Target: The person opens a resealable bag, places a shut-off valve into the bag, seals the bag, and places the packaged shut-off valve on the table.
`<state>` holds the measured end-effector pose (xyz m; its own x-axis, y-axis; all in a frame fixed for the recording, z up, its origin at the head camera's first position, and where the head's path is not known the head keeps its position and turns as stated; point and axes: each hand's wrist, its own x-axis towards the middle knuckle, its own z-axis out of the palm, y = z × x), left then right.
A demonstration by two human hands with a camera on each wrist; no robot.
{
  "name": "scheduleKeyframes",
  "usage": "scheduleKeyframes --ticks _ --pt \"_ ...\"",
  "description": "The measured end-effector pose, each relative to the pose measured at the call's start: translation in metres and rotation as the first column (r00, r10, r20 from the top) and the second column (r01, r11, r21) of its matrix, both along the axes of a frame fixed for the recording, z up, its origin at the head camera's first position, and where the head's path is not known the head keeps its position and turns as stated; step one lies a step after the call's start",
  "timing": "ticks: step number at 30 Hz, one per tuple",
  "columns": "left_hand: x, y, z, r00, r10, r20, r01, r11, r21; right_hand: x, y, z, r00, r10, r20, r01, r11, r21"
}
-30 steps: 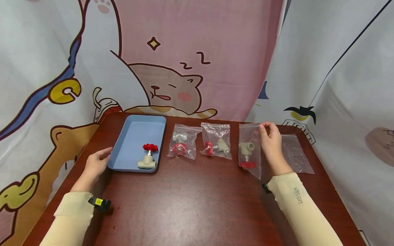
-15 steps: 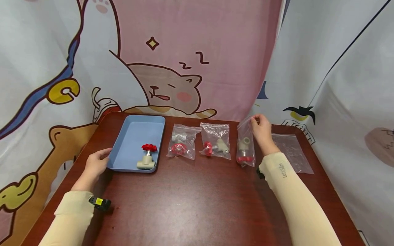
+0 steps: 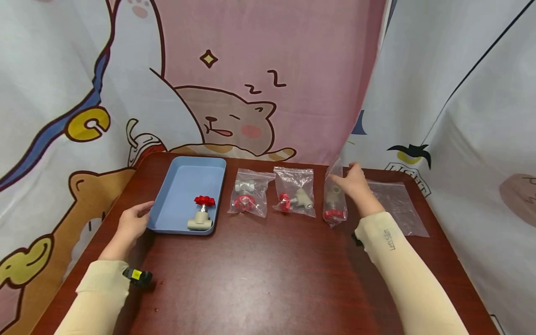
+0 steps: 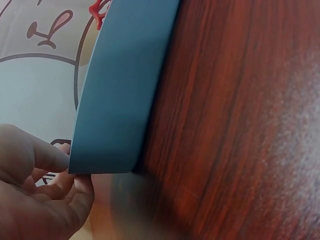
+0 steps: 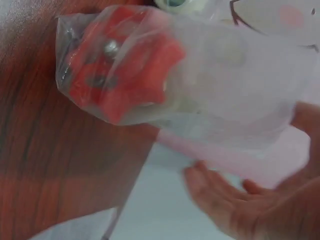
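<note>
- Red-handwheel valve [image 3: 333, 214], bagged, just right of another bagged valve [image 3: 303, 199].
- My right hand [image 3: 357, 188] no longer pinches the clear bag [image 3: 330, 193]; fingers spread, so it looks set down.
- My left hand [image 3: 130, 226] touches the blue tray [image 3: 180, 186]; whether it pinches, I can't tell.

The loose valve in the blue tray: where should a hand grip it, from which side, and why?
Probably best by the red handwheel, from above, closing round its scalloped rim. The valve appears to stand upright, wheel topmost on a narrow stem, while its body sits low near a corner of the blue tray, where room looks tighter.
</note>
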<state>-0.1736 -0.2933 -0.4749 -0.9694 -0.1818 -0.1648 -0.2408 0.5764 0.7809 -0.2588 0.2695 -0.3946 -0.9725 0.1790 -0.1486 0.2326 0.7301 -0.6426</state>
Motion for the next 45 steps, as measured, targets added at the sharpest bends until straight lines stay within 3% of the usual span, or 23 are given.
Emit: scheduleKeyframes --ticks 3,6,16,19,21,23,26,27,29,31,34,37,41,45 --pt "0.000 0.000 0.002 1.000 0.003 -0.012 -0.003 1.000 -0.015 0.006 0.000 -0.001 0.977 0.078 0.197 -0.099 0.990 0.100" --pt "0.000 -0.001 0.002 1.000 0.005 -0.013 -0.006 1.000 -0.020 0.009 0.003 -0.007 0.945 0.128 0.300 -0.183 0.969 0.163" --pt "0.001 -0.001 0.000 1.000 0.003 0.026 -0.004 0.999 0.035 0.007 0.016 -0.036 0.970 0.143 0.198 -0.183 0.962 0.201" --pt "0.001 -0.001 0.001 0.999 0.001 0.034 -0.003 0.999 0.042 0.002 0.023 -0.043 0.973 0.156 0.172 -0.176 0.979 0.107" --pt "0.001 -0.002 0.001 0.999 0.002 0.034 -0.003 0.999 0.042 -0.001 0.028 -0.048 0.967 0.168 0.191 -0.157 0.985 -0.073" --pt "0.000 -0.001 0.001 0.999 0.000 0.039 -0.002 0.999 0.042 -0.003 0.034 -0.055 0.955 0.182 0.235 -0.114 0.954 -0.278" --pt "-0.001 -0.001 0.000 0.999 -0.001 0.041 -0.001 0.999 0.039 -0.004 0.041 -0.066 0.926 0.227 0.303 -0.048 0.863 -0.503" --pt "-0.001 -0.001 0.000 0.999 -0.002 0.043 0.000 0.999 0.038 -0.004 0.043 -0.069 0.917 0.240 0.318 -0.033 0.841 -0.540" --pt "-0.001 -0.001 -0.001 0.999 -0.003 0.041 0.002 0.999 0.035 -0.004 0.046 -0.074 0.912 0.249 0.325 -0.027 0.828 -0.560" --pt "-0.001 -0.002 -0.001 0.999 -0.005 0.040 0.004 0.999 0.039 -0.004 0.047 -0.076 0.921 0.223 0.321 -0.015 0.840 -0.543" --pt "0.000 -0.004 -0.002 0.999 -0.009 0.038 0.007 0.999 0.041 -0.003 0.046 -0.073 0.941 0.149 0.305 0.009 0.887 -0.461" --pt "0.000 -0.005 -0.002 0.999 -0.006 0.040 0.004 0.999 0.043 -0.002 0.046 -0.070 0.956 0.074 0.285 0.053 0.909 -0.413" --pt "0.000 -0.005 -0.002 1.000 -0.004 0.028 0.003 0.999 0.035 -0.001 0.049 -0.070 0.962 -0.005 0.272 0.110 0.922 -0.372" --pt "0.000 -0.004 -0.001 1.000 -0.005 0.020 0.005 1.000 0.023 0.002 0.055 -0.074 0.966 -0.050 0.254 0.118 0.958 -0.261"
